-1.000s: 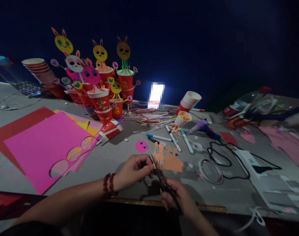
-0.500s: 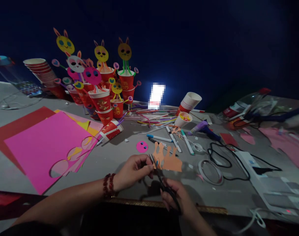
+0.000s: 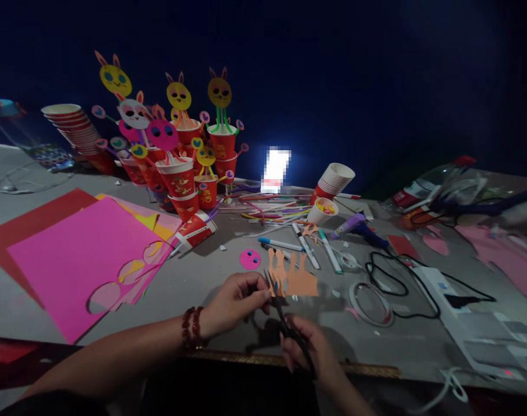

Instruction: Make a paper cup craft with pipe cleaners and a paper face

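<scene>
Dark scissors (image 3: 294, 335) are in my right hand (image 3: 309, 346), its fingers wrapped round the handles. The blades point up and to the left, over the left end of an orange paper piece (image 3: 302, 282) with cut-out shapes. My left hand (image 3: 237, 297), with a red bead bracelet (image 3: 192, 327) at the wrist, pinches the left edge of that paper between thumb and fingers, beside the blade tips. Just above my left hand a pink paper circle (image 3: 250, 259) with two blue eyes lies on the table.
Pink and red paper sheets (image 3: 73, 260) lie at the left. Behind them stand red cups with bunny faces (image 3: 177, 179). Markers (image 3: 307, 245), a tape roll (image 3: 371, 303), a purple glue gun (image 3: 350, 225) and a power strip (image 3: 458, 323) lie to the right.
The orange paper has shifted slightly left. My right hand and the scissors have moved slightly left. My left hand has hardly moved.
</scene>
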Demonstrator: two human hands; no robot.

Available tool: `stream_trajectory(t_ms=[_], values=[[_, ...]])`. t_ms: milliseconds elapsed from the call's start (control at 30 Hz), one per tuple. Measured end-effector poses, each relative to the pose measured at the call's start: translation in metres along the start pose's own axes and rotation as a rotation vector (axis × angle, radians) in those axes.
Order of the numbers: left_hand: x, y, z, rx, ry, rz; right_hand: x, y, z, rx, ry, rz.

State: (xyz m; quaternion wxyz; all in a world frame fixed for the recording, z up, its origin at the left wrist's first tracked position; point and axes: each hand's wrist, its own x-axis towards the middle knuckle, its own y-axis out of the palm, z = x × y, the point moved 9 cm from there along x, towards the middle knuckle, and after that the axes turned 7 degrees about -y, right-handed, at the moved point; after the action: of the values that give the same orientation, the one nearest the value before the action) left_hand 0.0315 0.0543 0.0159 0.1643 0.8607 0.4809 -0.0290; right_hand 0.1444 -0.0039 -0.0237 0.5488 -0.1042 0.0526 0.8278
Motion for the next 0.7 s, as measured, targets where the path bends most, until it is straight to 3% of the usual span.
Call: stream_trajectory(t_ms=[700], values=[[-0.0021, 0.0018, -0.0039, -0.025, 0.031, 0.002, 0.0027, 0.0007, 0.0014, -0.005, -0.019, -0.014]])
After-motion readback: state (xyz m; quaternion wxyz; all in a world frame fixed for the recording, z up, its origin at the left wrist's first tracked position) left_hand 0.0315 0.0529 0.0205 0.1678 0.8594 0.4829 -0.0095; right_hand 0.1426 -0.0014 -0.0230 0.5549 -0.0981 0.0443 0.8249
